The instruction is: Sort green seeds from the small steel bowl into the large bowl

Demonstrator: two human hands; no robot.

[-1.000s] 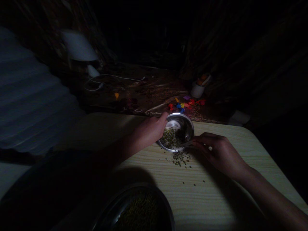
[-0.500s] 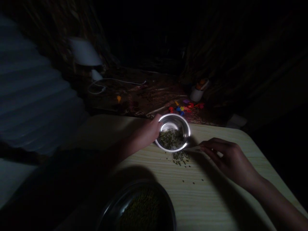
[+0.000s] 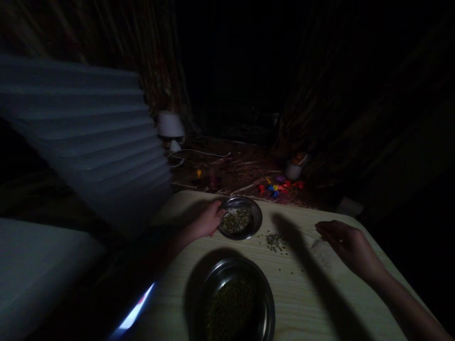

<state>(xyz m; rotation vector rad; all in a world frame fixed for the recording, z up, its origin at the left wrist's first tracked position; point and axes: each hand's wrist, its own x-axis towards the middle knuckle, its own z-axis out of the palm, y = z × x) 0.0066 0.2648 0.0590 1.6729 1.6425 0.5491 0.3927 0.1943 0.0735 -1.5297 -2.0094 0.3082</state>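
My left hand (image 3: 209, 219) grips the left rim of a small steel bowl (image 3: 258, 225) near the table's far edge. Inside it lie green beans (image 3: 236, 220) mixed with white grains. My right hand (image 3: 350, 244), at the right, is closed in a pinch on a thin pale utensil (image 3: 311, 233), whose far end is too dim to make out. Between the hands a small heap of spilled beans and grains (image 3: 275, 242) lies on the wood. A pale patch of grains (image 3: 322, 252) shows beside my right hand. Closest to me stands a larger steel bowl (image 3: 269, 303) with green beans (image 3: 232, 308) in it.
The light wooden table (image 3: 302, 303) carries all this. Beyond it are colourful small pieces (image 3: 280, 187), a white cup (image 3: 293, 170) and a lamp (image 3: 170, 125) with a cord. A ridged pale panel (image 3: 106, 128) rises at left. A bright screen (image 3: 135, 312) glows below my left arm.
The small bowl, tilted towards me before, now sits flatter and left of the spilled heap. My right hand has moved right with the utensil, away from the bowl. The view has shifted too.
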